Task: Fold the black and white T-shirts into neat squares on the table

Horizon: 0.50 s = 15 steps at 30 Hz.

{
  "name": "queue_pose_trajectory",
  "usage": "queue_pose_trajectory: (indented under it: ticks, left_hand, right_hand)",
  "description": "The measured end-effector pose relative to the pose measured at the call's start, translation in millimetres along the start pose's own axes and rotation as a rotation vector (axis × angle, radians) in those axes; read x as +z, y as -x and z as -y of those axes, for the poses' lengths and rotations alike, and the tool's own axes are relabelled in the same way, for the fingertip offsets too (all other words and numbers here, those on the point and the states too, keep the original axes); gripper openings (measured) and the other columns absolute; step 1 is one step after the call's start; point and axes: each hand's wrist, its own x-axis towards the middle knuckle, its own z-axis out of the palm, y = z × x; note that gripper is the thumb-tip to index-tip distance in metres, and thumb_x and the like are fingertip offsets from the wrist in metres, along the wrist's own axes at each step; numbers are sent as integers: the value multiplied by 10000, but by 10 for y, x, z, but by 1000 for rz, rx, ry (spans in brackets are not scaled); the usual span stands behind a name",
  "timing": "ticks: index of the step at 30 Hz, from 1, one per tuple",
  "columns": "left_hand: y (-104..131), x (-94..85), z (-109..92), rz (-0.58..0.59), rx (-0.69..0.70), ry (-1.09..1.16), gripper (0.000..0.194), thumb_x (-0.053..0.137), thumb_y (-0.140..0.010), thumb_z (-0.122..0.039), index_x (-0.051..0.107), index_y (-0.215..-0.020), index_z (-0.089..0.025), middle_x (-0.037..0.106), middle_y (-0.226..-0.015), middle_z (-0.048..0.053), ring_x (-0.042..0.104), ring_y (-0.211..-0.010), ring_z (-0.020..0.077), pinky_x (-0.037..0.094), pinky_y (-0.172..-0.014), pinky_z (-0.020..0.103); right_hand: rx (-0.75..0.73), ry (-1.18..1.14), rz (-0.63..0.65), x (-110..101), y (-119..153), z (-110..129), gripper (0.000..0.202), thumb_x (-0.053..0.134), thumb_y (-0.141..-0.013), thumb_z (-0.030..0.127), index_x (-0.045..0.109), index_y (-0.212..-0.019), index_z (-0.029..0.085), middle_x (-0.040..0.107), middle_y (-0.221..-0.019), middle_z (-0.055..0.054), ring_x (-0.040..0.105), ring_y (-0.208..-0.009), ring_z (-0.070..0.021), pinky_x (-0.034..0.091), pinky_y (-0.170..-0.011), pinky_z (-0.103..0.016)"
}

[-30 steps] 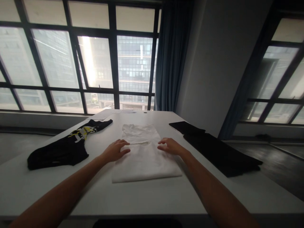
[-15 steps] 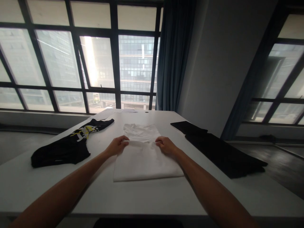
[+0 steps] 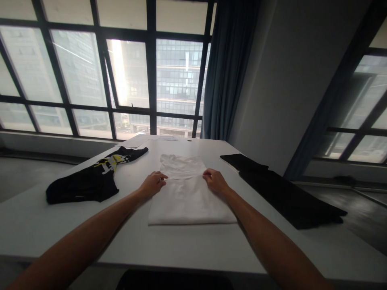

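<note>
Head view: left forearm reaches up and inward from lower left, left hand (image 3: 151, 184) at the left edge of the white garment (image 3: 190, 205), palm down, fingers bent, thumb and index tips close together; can't tell if cloth is pinched. Garment lies flat, mid-table, folded, crosswise edge between the hands, far part wrinkled. Right hand (image 3: 217, 183) mirrors at the right edge, fingers curled inward; grip on cloth can't be told either. Right forearm runs past the garment's near right corner.

Around, left to right: black garment with yellow-white print (image 3: 84, 185), spread, well apart from white one; papers (image 3: 163, 138) at far end of white table (image 3: 181, 245); blue curtain (image 3: 228, 88) beyond; smaller black cloth (image 3: 243, 162) adjoining larger black cloth (image 3: 287, 197), both right of the right arm.
</note>
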Motion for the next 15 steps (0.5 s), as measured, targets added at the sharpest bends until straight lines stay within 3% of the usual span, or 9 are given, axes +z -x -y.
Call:
queue_pose_trajectory:
  ticks: [3, 8, 15]
  left_hand:
    - [-7, 6, 4, -72, -29, 105, 241, 568, -769, -236, 747, -925, -187, 674, -862, 55, 638, -802, 196, 522, -773, 322]
    - [0, 37, 88, -125, -92, 178, 214, 571, -764, -265, 728, -879, -175, 699, -870, 60, 655, -776, 191, 551, -725, 314]
    - [-13, -16, 76, -205, -61, 229, 194, 570, -788, -322, 708, -823, -189, 709, -894, 51, 661, -831, 192, 566, -727, 296]
  right_hand:
    - [46, 66, -6, 19, 14, -8, 154, 571, -860, 250, 703, -917, 196, 734, -951, -57, 650, -887, -188, 447, -841, -284]
    - [117, 143, 94, 97, 36, -63, 154, 611, -847, 263, 718, -940, 202, 746, -964, -57, 666, -919, -195, 455, -861, -293]
    - [33, 53, -49, 106, 11, -137, 174, 571, -859, 218, 719, -944, 185, 728, -998, -63, 651, -918, -183, 467, -883, -280]
